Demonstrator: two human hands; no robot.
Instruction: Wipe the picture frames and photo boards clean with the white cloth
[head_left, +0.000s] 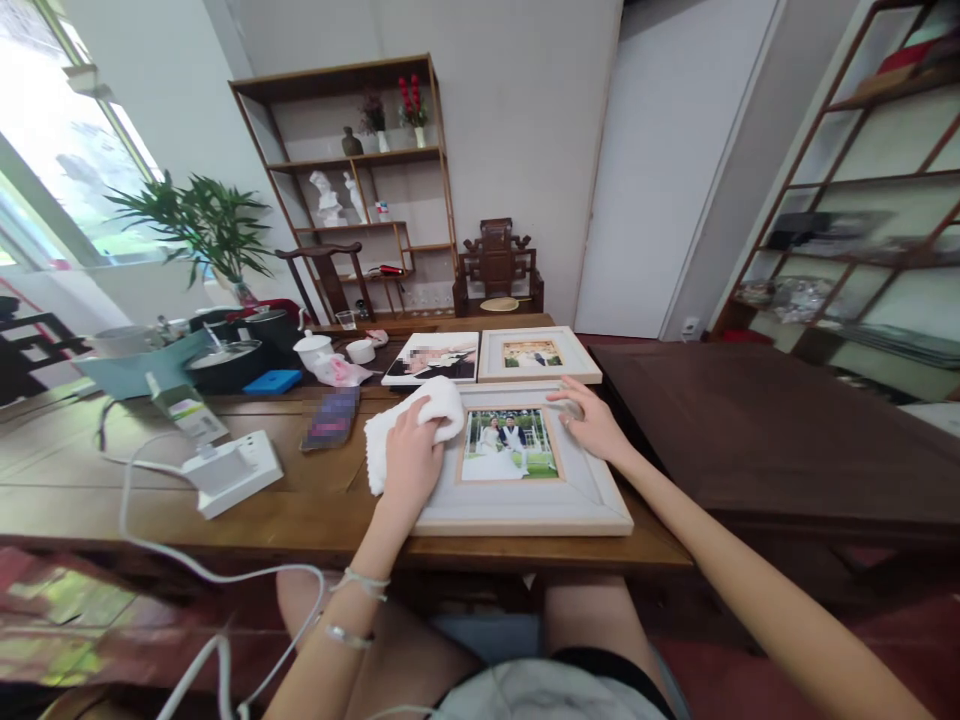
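Note:
A picture frame (517,518) with a pale wood edge and a wide light mat lies flat near the table's front edge. Its photo (511,445) shows a couple in wedding clothes on grass. Over the frame's left side, my left hand (411,450) grips a white cloth (384,440), bunched up at the top under the fingers. My right hand (592,422) rests at the frame's upper right, fingers spread and no object in them. Behind lie a second framed photo (577,345) and an unframed-looking photo panel (431,358), side by side.
On the wooden table (315,510), a white power strip (240,472) trails a white cable at left. Near it are a phone (330,418), a blue box (272,382), a white teapot (312,346) and a dark pot (223,364). A dark brown table (750,420) adjoins at right.

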